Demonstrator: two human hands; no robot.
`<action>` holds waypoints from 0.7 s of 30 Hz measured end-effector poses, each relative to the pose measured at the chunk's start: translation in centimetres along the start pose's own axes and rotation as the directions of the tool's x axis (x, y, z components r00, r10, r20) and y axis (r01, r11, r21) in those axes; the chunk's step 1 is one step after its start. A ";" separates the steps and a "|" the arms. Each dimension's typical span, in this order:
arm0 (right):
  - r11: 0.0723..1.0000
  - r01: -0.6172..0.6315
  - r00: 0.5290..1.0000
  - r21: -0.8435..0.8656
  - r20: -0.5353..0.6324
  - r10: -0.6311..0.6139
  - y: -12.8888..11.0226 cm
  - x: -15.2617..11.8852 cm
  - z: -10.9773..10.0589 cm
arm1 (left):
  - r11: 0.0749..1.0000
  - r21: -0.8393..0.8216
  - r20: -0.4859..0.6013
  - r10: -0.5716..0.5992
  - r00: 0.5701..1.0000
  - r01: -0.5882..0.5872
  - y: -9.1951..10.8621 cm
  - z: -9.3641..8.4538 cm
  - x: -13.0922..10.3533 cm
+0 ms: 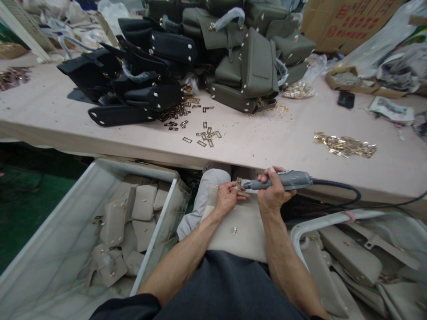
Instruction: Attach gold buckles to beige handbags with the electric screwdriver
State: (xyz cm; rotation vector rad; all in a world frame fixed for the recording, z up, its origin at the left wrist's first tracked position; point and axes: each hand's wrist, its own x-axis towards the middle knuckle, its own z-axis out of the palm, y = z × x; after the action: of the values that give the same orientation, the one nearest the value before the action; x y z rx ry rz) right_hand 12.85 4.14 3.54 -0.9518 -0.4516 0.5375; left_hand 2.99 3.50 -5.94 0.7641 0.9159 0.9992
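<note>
A light beige bag piece [247,226] lies across my lap, with a small metal clasp [235,230] on its face. My left hand [228,198] pinches a small gold metal plate [239,183] near the piece's upper edge. Wrapped in my right hand [275,190] is a grey power screwdriver [293,179], held level with its tip pointing left, at or very close to the plate. Whether the tip touches the plate is too small to tell. A black cable [336,182] runs from the tool's rear to the right.
Black bags [140,95] and olive bags [260,66] are piled on the table [133,140]. Metal frames [210,135] and gold parts [347,146] lie on it. Bins [156,226] [295,231] with beige bags stand left and right. A carton [350,24] is behind.
</note>
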 end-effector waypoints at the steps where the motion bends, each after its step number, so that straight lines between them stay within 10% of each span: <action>1: 1.000 -0.002 1.000 0.004 0.002 0.002 0.0 0.0 -0.1 | 1.000 -0.002 0.000 0.000 1.000 0.000 0.0 0.0 0.0; 13: 1.000 -0.009 1.000 0.014 0.025 0.008 0.2 0.2 -0.2 | 0.999 -0.023 0.039 0.035 0.999 -0.035 -0.3 -0.3 0.0; 21: 0.968 0.158 0.947 -0.197 0.309 -0.091 -0.3 -2.0 -0.6 | 0.999 -0.015 0.032 0.029 0.999 -0.028 0.0 0.2 -0.2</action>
State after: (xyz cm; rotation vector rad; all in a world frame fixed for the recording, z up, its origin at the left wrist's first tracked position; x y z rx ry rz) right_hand 11.68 2.35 3.20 -1.0492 -0.8525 0.5238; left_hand 3.11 3.34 -5.80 0.7804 0.8712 1.0152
